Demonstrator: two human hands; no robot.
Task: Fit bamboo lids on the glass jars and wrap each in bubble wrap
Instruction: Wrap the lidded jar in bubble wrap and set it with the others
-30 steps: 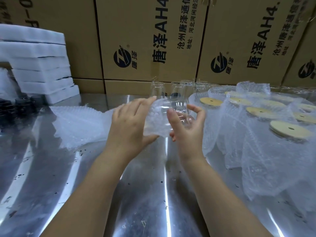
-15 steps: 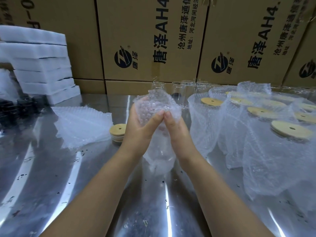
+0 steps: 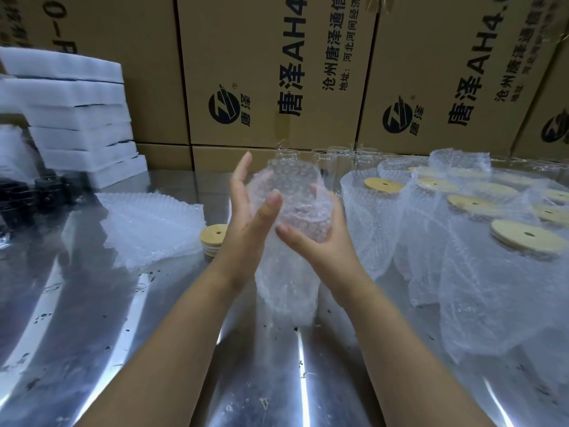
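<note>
Through the head camera I see two bare forearms reaching out over the shiny steel table [image 3: 123,334]. Between the hands, raised at the middle of the picture, is a tube-shaped bundle of clear bubble wrap [image 3: 295,192], roughly upright. Its loose lower end hangs down between the wrists, and I cannot tell whether it touches the table. I cannot make out the glass inside it plainly.

The left hand [image 3: 246,220] has its fingers straight and pointing up. Its palm lies flat against the bundle's left side and its thumb is laid across the front. The right hand [image 3: 323,245] cups the bundle from the right and below. Its thumb sticks out in front, and its fingers curl round the far side, showing dimly through the wrap.

Just left of the left wrist a short stack of round bamboo lids [image 3: 212,241] sits on the table, just beside a flat pile of bubble-wrap sheets [image 3: 147,226]. To the right stand many wrapped jars [image 3: 385,229], crowded together, each capped by a bamboo lid with a small hole. Behind the bundle, bare clear glass jars [image 3: 338,161] line up in front of brown printed cardboard boxes [image 3: 261,72]. At far left are stacked white foam slabs [image 3: 70,112] and some small black objects [image 3: 30,195] I cannot identify.
</note>
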